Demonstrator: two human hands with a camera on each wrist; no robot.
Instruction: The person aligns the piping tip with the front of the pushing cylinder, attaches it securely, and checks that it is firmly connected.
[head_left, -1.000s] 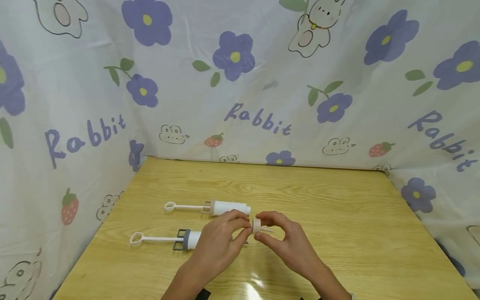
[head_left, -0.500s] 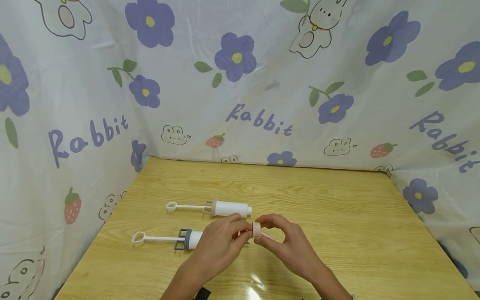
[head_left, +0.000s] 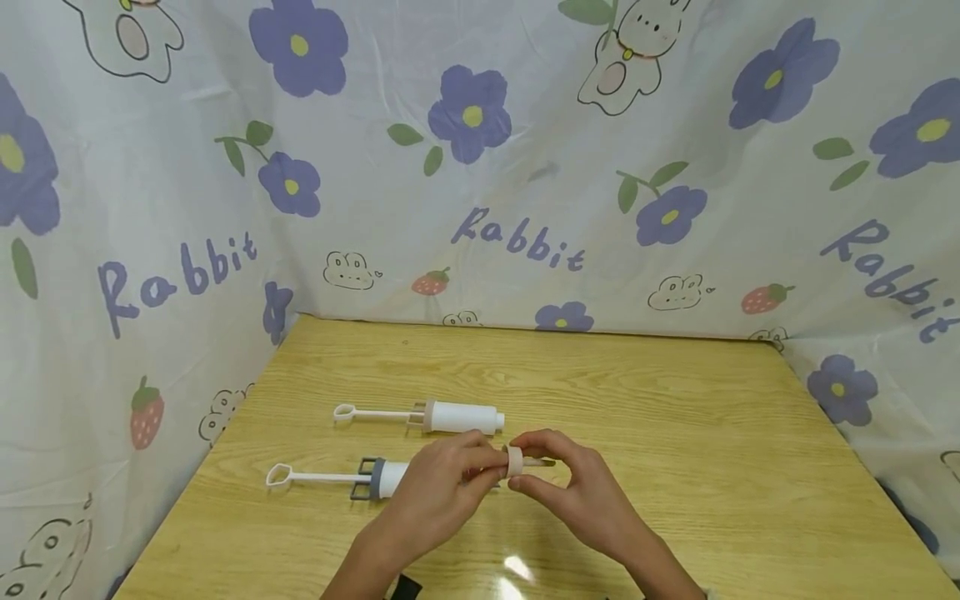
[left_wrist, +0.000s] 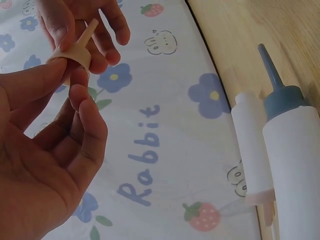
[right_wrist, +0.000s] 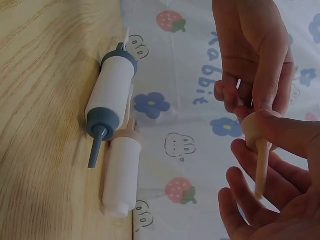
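Observation:
A beige nozzle cap [head_left: 515, 461] with a long thin spout is held in the air between both hands, over the front middle of the table. My left hand [head_left: 438, 492] pinches its open rim from the left. With thumb and fingertips, my right hand [head_left: 592, 492] holds the cap's side, its spout pointing right toward the palm. In the left wrist view, the left thumb and index finger meet at the rim of the nozzle cap [left_wrist: 76, 54]. The right wrist view shows the spout [right_wrist: 261, 170] standing clear of the right fingers.
Left of the hands lie two white plunger syringes. The nearer has grey-blue fittings [head_left: 365, 479] and is partly behind the left hand; its nozzle [left_wrist: 283, 100] is attached. The farther syringe [head_left: 463, 417] has a beige collar and a bare tip. Patterned cloth [head_left: 480, 183] surrounds the wooden table [head_left: 675, 400].
The nozzle cap has turned between the fingers, its spout swinging down and then back up. My left fingers have shifted slightly right along its rim. Both syringes lie where they were.

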